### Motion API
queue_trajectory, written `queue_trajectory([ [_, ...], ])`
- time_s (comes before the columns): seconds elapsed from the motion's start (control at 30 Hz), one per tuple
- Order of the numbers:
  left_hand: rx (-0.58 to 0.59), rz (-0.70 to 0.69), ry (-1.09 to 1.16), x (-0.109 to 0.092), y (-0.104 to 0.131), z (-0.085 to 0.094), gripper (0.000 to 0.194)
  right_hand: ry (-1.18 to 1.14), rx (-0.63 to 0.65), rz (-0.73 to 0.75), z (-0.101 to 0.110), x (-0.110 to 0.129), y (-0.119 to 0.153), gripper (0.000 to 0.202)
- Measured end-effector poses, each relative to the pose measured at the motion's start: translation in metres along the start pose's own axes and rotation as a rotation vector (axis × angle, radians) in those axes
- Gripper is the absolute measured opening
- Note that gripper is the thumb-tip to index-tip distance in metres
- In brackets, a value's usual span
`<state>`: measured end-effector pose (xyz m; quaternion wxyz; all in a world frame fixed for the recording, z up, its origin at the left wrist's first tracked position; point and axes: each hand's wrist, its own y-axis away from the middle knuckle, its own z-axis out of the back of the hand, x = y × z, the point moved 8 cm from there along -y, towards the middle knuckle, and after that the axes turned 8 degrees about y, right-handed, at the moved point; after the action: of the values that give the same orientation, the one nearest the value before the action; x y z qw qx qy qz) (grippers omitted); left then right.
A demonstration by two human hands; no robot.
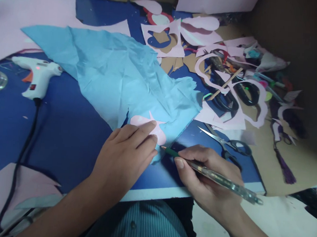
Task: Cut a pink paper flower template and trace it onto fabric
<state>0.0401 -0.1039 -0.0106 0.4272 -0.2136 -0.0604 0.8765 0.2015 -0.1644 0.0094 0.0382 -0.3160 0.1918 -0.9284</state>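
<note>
My left hand (130,145) lies with its fingers flat on a small pink cutout (142,121) with rounded lobes and pointed tips. The cutout rests on a large crumpled light-blue sheet (110,65), paper or thin cloth, near its lower corner. Between the thumb and fingers of my right hand (208,175) is a pen (224,179) with a clear barrel and a dark green grip. Its tip is at the cutout's lower edge, by my left fingertips; whether it touches the sheet I cannot tell. Part of the cutout is hidden under my left fingers.
A white glue gun (39,75) lies at left, its black cord (25,142) running to the front. Scissors (224,142) lie partly open beyond my right hand. Pink scraps (176,41) and mixed tools crowd the back right. A purple tassel (284,167) lies on brown cardboard (255,153).
</note>
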Motion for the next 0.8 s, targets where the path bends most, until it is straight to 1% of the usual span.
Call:
queue_trajectory([
  [0.1, 0.001, 0.002, 0.003, 0.000, -0.001, 0.000, 0.020, -0.005, 0.016, -0.006, -0.002, 0.000, 0.000, 0.007],
  [0.33, -0.004, -0.008, 0.012, 0.000, -0.001, 0.000, 0.019, 0.046, -0.020, -0.061, 0.002, -0.008, 0.002, 0.006],
  [0.53, -0.004, -0.002, 0.011, 0.000, -0.002, 0.001, 0.019, 0.013, -0.018, -0.039, 0.001, -0.004, 0.000, 0.007],
  [0.8, 0.000, 0.003, 0.009, 0.000, -0.001, 0.001, 0.018, 0.062, -0.024, -0.082, 0.002, -0.011, 0.003, 0.005],
])
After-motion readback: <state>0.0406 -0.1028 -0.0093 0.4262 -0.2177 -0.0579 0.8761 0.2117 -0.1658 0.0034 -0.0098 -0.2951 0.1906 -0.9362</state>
